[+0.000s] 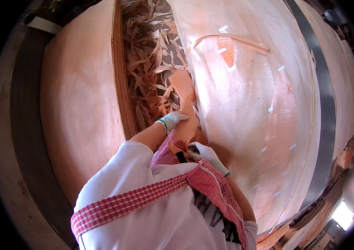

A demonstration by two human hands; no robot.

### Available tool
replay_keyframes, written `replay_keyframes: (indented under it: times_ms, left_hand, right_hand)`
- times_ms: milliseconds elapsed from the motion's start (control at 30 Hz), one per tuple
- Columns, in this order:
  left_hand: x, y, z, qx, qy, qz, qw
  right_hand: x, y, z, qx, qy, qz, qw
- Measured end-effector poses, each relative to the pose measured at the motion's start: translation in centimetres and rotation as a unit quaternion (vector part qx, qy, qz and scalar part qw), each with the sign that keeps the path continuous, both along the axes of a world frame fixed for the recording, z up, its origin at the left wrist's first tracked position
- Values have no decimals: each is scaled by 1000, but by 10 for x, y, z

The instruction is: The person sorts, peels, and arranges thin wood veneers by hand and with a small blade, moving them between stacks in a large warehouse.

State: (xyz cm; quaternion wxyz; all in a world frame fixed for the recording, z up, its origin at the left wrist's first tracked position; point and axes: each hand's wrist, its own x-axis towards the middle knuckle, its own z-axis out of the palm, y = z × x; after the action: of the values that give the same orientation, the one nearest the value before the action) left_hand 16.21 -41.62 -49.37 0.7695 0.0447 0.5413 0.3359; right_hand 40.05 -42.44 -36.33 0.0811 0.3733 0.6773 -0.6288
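My left hand (173,120), in a white glove with a green cuff, holds a long reddish-brown strip of wood veneer (183,89) by its edge. The strip runs from the gap between the stacks down toward my body. Close to its lower end, my right hand (207,153) is gloved too, and its fingers are curled in. Something dark shows at those fingers, but its kind I cannot make out. A short black piece (181,157) lies beside them, against my red checked apron (164,156).
A thick stack of pale wood sheets (81,83) stands on the left. To the right lies a broad veneer sheet (235,91) with inset patches and bits of pale tape (281,68). Veneer scraps (147,54) litter the gap between. A dark band (324,91) runs along the far right.
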Motion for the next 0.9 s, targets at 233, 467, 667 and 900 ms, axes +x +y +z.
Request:
replay_keyframes:
  times_ms: [233, 467, 667, 900]
  left_hand:
    - [-65, -49, 32, 176, 128, 136, 967]
    - [-74, -52, 106, 387, 542, -7, 746]
    - [-36, -54, 178, 464, 569, -183, 654]
    - [-175, -99, 86, 218, 364, 162, 891]
  right_hand:
    - [-57, -61, 23, -14, 39, -65, 997]
    - [-97, -7, 46, -62, 29, -406, 911]
    - [-149, 62, 66, -99, 18, -269, 958]
    - [-201, 93, 176, 6, 40, -218, 975]
